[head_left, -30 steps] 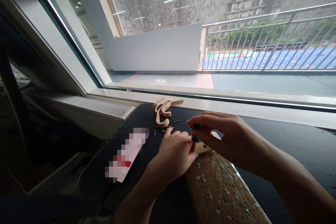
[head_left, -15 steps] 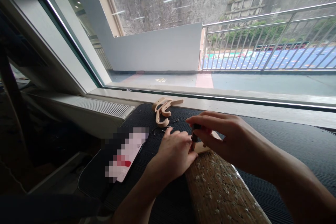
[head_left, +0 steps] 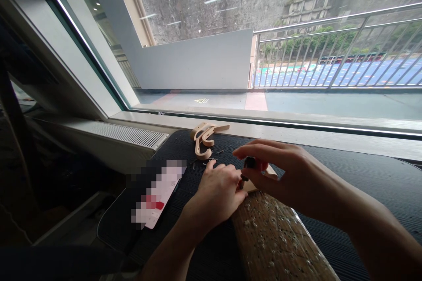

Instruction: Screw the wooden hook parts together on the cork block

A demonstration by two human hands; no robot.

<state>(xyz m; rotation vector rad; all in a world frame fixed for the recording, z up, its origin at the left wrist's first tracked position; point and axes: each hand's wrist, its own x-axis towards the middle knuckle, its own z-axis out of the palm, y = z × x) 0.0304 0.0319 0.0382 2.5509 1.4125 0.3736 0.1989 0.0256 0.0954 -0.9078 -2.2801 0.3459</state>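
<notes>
My right hand (head_left: 280,162) has its fingers closed around the black handle of a small tool that looks like a screwdriver (head_left: 249,162). The tool points down at a pale wooden piece (head_left: 252,186), most of which my hands cover. My left hand (head_left: 219,191) is closed at the near side of that piece, its thumb pressing it against a worn wooden board (head_left: 280,237). The board is pitted with many small holes. Beyond my left fingers lie several loose screws or nails (head_left: 212,159), too small to tell which, and pale curved wooden hooks (head_left: 203,139).
A pink phone-like slab (head_left: 165,193), partly blurred out, lies left on the black table (head_left: 346,175). Behind the table run a white sill (head_left: 263,129) and a large window. A vented white unit (head_left: 132,134) adjoins the table at the left.
The tool's handle has tilted to the right, so its black top now shows more between my right fingers. My left hand stays in place on the wooden piece.
</notes>
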